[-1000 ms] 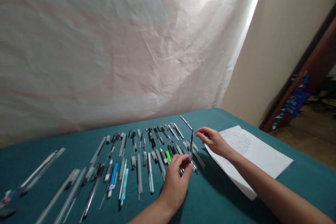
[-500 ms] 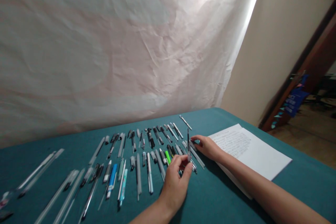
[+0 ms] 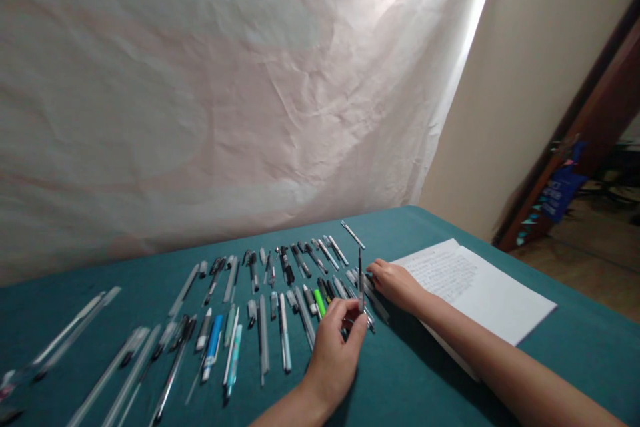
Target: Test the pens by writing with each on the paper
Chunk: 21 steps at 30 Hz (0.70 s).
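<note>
My left hand (image 3: 336, 347) pinches a thin dark pen (image 3: 359, 273) and holds it upright above the teal table (image 3: 410, 373). Its fingers are closed round the pen's lower end. My right hand (image 3: 395, 282) rests low on the table at the right end of the rows of pens (image 3: 280, 300), fingers curled and touching a pen lying there; what it grips, if anything, is hidden. A bright green pen (image 3: 319, 301) lies just left of my left hand's fingers.
Several pens lie in rows across the table, with longer clear ones (image 3: 125, 373) at the left. Sheets of white paper (image 3: 475, 287) with writing lie at the right. A wrinkled white cloth (image 3: 225, 93) hangs behind. A doorway (image 3: 590, 167) opens at the far right.
My right hand has come down from the air onto the pens at the row's right end. My left hand keeps the upright pen, shifted slightly left.
</note>
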Each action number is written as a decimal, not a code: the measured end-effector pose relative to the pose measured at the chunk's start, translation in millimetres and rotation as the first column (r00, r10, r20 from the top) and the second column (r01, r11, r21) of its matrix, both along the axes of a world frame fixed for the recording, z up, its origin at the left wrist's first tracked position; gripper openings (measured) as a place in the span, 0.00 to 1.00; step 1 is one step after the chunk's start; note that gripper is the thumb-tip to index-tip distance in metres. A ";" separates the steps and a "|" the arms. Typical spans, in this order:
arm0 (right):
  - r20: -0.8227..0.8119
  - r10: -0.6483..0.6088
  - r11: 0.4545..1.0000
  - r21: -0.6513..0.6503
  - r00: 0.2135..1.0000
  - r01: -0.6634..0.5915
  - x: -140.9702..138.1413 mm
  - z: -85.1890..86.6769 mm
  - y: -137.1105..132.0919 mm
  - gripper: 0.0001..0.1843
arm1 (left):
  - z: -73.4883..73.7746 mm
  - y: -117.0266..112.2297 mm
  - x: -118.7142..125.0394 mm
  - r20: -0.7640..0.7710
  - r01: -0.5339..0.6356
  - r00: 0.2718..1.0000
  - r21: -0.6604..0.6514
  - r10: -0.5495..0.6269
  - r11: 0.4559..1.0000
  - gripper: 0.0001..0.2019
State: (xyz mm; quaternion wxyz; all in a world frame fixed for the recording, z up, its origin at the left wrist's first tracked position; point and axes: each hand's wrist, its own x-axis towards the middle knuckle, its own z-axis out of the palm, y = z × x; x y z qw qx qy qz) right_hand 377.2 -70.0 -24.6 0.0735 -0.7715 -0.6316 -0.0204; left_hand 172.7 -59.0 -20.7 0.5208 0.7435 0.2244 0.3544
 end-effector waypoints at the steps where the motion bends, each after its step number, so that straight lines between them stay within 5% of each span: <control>1: 0.031 -0.012 0.999 -0.029 0.999 0.013 -0.5 0.8 -0.4 0.12 | 0.6 -0.3 0.1 -0.001 0.001 1.000 0.002 -0.001 1.000 0.10; 5: 0.042 -0.008 0.999 -0.044 0.999 0.010 1.0 3.3 -0.7 0.11 | 1.8 -1.2 0.1 -0.017 0.003 1.000 0.014 -0.003 1.000 0.10; 9: -0.226 0.110 0.969 0.243 0.968 -0.053 7.2 16.9 -0.8 0.08 | 0.3 -1.1 -0.6 -0.029 0.011 1.000 0.037 -0.010 0.999 0.10; 11: -0.467 0.199 0.931 0.364 0.862 -0.018 8.5 32.1 -3.8 0.07 | -0.5 -0.8 -1.0 -0.038 0.016 0.999 0.052 -0.014 0.999 0.09; 13: -0.709 0.267 0.917 0.394 0.653 0.053 6.8 51.0 -9.6 0.12 | -0.9 -0.3 -1.3 -0.052 0.025 0.998 0.063 -0.022 0.998 0.09; 16: -0.849 0.352 0.893 0.430 0.394 0.129 -0.4 77.0 -20.7 0.15 | -1.0 0.3 -1.6 -0.065 0.034 0.997 0.072 -0.030 0.997 0.09; 21: -0.849 0.407 0.870 0.473 0.338 0.140 -14.6 94.5 -31.1 0.14 | -2.1 0.7 -1.8 -0.073 0.037 0.997 0.085 -0.031 0.996 0.08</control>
